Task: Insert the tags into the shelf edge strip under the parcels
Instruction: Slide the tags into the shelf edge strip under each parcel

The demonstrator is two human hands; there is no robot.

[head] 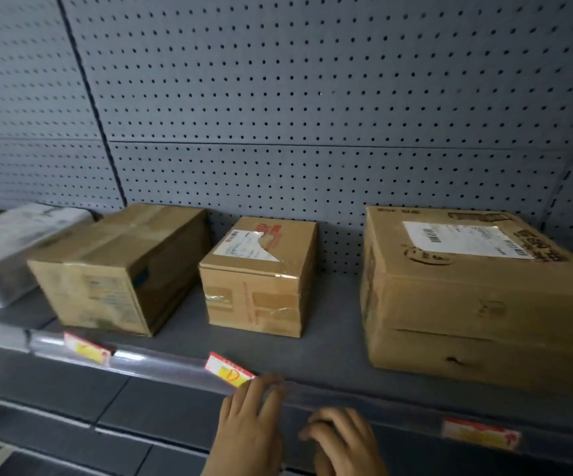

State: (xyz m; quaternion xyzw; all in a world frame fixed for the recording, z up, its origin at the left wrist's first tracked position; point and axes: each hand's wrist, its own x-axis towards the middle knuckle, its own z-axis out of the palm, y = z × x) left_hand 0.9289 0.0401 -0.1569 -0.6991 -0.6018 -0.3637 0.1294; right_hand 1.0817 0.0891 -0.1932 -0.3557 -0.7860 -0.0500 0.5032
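Note:
A clear plastic edge strip (161, 367) runs along the front of the grey shelf (329, 341). A red, white and yellow tag (227, 369) sticks up crookedly out of the strip under the small middle parcel (261, 280). My left hand (250, 420) rests with its fingertips on the strip at that tag's right end. My right hand (343, 441) is curled against the shelf front just to the right, empty as far as I can see. Another tag (85, 348) sits in the strip under the left brown parcel (120, 266). A third tag (480, 434) sits under the large parcel (477, 293).
A white wrapped parcel (6, 249) lies at the far left of the shelf. Grey pegboard (312, 115) forms the back wall. A lower grey shelf (72, 417) shows beneath the strip at the left.

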